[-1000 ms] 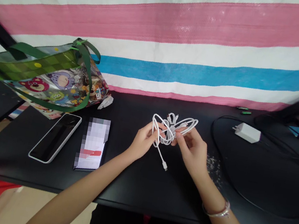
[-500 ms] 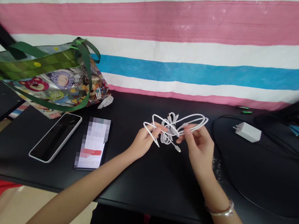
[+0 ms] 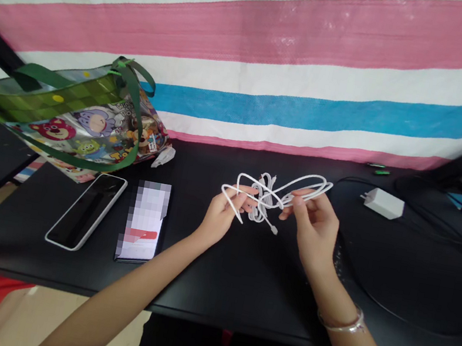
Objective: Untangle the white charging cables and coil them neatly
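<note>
Between my two hands a white charging cable (image 3: 307, 179) is held in loose loops above the black table. My left hand (image 3: 224, 210) pinches part of it between thumb and fingers, with a short loop sticking out to its left. Thumb and fingers of my right hand (image 3: 315, 224) close on several gathered strands, and a bigger loop rises over them. Behind and below lies a coiled white cable bundle (image 3: 258, 210) on the table, its plug end pointing toward me. Whether the bundle and the held cable are joined I cannot tell.
Left on the black table (image 3: 234, 281) lie a white-edged phone (image 3: 86, 212) and a phone with a lit screen (image 3: 144, 223). A cartoon tote bag (image 3: 87, 124) stands behind them. At right are a white charger (image 3: 383, 203), a black cable (image 3: 364, 295) and small green items (image 3: 381, 173).
My right hand has shifted slightly to the right with its strands, stretching the loops between the hands. The left hand stays nearly in place.
</note>
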### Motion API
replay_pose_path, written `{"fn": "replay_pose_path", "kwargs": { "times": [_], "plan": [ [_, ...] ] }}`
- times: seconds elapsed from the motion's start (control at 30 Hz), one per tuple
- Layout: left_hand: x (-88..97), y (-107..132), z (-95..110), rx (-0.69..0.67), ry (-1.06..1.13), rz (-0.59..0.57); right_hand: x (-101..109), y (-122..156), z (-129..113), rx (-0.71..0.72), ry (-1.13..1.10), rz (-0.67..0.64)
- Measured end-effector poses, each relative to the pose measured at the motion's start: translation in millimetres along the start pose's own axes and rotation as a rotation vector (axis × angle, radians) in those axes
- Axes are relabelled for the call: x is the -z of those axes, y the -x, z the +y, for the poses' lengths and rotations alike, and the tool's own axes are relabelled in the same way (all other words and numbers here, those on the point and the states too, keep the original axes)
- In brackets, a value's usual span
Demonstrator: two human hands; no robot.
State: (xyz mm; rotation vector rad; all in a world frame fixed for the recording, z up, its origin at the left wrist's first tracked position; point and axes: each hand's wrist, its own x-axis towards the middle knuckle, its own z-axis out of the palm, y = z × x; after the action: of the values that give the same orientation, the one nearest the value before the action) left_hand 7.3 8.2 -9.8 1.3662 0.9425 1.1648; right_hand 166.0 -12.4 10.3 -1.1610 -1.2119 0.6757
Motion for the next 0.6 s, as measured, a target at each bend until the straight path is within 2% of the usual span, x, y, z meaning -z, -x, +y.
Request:
{"fn": "replay_pose_path", "kwargs": {
  "times": [0.23,0.47,0.6],
  "plan": [
    [2.2,0.8,8.9,-0.047,-0.005,0.048,3.7,-3.0,-0.3,0.009,0.000,0.071],
    [2.7,1.0,9.1,-0.102,0.027,0.236,6.1,-5.1,-1.9,0.031,0.002,0.137],
    [3.5,0.2,8.7,-0.090,0.049,0.238,10.2,-9.0,-1.3,0.040,-0.058,0.240]
  ]
}}
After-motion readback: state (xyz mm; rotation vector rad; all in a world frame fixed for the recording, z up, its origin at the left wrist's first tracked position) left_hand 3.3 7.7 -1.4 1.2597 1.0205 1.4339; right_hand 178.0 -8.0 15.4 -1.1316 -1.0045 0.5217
